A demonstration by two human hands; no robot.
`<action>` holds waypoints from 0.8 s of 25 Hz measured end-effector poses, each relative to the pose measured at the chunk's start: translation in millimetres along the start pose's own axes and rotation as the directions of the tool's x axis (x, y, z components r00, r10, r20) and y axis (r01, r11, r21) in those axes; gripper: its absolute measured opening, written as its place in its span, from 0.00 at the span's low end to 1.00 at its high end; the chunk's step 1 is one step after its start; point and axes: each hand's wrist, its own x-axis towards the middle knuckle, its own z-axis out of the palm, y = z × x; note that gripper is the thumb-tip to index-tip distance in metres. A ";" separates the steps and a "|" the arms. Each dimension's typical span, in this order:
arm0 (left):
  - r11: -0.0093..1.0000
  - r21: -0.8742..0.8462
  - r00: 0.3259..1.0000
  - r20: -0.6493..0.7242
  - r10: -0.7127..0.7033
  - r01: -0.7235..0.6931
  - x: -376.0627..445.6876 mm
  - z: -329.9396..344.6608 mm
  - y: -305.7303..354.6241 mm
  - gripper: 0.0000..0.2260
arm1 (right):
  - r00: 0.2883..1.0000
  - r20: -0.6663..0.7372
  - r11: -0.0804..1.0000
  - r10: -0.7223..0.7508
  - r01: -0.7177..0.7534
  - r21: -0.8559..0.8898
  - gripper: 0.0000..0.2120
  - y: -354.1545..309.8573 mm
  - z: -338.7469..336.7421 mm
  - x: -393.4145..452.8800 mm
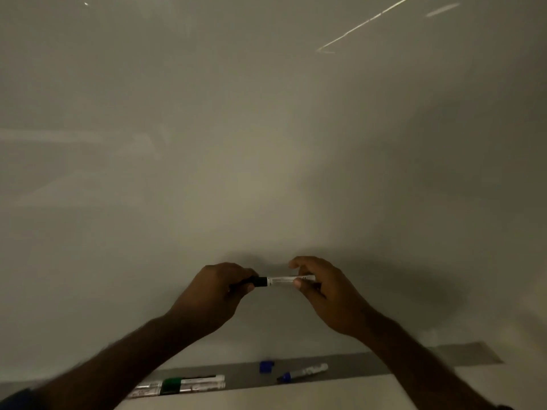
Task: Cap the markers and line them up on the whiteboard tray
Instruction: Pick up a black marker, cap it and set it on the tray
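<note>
Both hands hold one black marker [278, 281] before the whiteboard [266, 143].
Left hand [216, 294] pinches its black cap [257, 282]; right hand [322, 291] pinches the barrel.

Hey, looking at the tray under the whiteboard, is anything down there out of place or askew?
Yes. A blue cap lies loose on the tray, apart from the blue marker, which lies uncapped and skewed across the tray. The green marker lies capped along the tray's front edge.

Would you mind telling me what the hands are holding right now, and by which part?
One black marker, held level: the left hand grips its black cap end, the right hand pinches the white barrel's other end.
</note>
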 end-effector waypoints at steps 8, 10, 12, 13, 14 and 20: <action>0.992 0.030 0.981 0.142 -0.128 0.125 -46.9 73.6 -44.2 0.08 | 0.992 0.080 0.990 0.097 -0.088 -0.114 0.07 65.7 69.9 -41.4; 0.983 0.039 0.968 0.173 -0.182 0.178 -58.6 93.1 -54.6 0.08 | 0.983 0.098 0.978 0.158 -0.142 -0.153 0.07 78.7 85.7 -52.6; 0.971 0.056 0.951 0.197 -0.238 0.231 -68.2 112.2 -64.4 0.08 | 0.969 0.113 0.962 0.221 -0.197 -0.191 0.07 90.3 100.6 -61.9; 0.966 0.064 0.942 0.213 -0.258 0.250 -72.9 120.9 -69.0 0.09 | 0.962 0.120 0.951 0.244 -0.213 -0.224 0.07 95.3 107.8 -65.7; 0.961 0.078 0.933 0.233 -0.275 0.264 -77.4 128.6 -72.7 0.09 | 0.957 0.128 0.937 0.261 -0.219 -0.271 0.08 99.7 115.1 -68.4; 0.935 0.173 0.864 0.361 -0.351 0.308 -107.7 158.4 -94.4 0.11 | 0.913 0.218 0.868 0.346 -0.223 -0.444 0.12 114.0 160.2 -79.5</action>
